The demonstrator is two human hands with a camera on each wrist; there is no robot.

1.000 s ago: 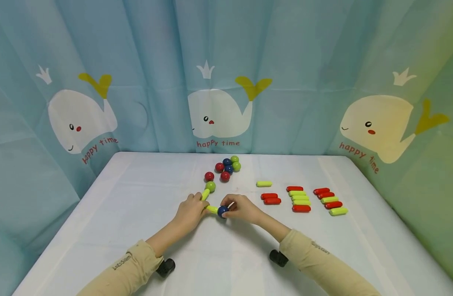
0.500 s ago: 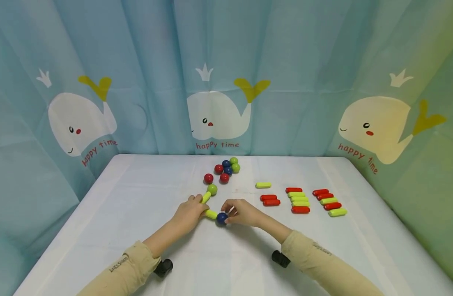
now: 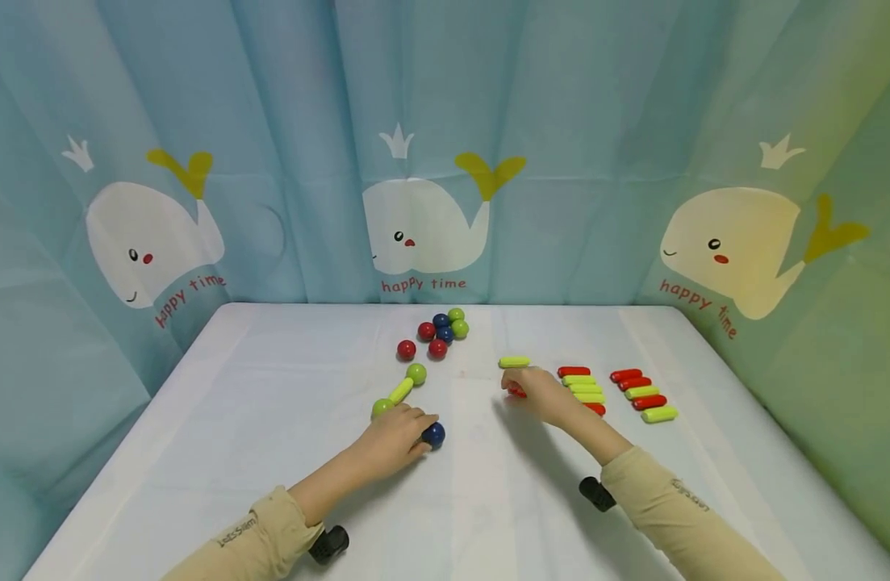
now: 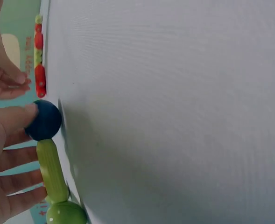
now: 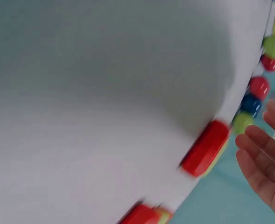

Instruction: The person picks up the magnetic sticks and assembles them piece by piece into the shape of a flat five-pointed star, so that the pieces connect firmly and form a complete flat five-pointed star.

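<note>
My left hand [image 3: 392,440] pinches a blue ball [image 4: 46,120] with thumb and forefinger. A yellow-green ribbed stick [image 4: 52,170] runs from that ball to a green ball [image 4: 66,214], with the other fingers spread behind it. Seen from the head, a second yellow-green stick [image 3: 401,391] goes on from the green ball to another green ball [image 3: 415,374], forming an angled chain. Over on the right, my right hand [image 3: 542,394] reaches over a red stick [image 5: 206,148]. Its fingers are loosely bent, with a gap to the stick in the right wrist view.
Loose red, blue and green balls [image 3: 445,333] cluster at the back of the white table [image 3: 270,363]. A lone yellow-green stick [image 3: 514,362] lies behind my right hand. Red and yellow-green sticks form two columns [image 3: 586,389] [image 3: 643,394] further right. A patterned curtain [image 3: 307,161] surrounds the table.
My right hand has let go of the blue ball and moved right to the red sticks. My left hand has shifted from the chain's corner onto the blue ball, uncovering the corner's green ball.
</note>
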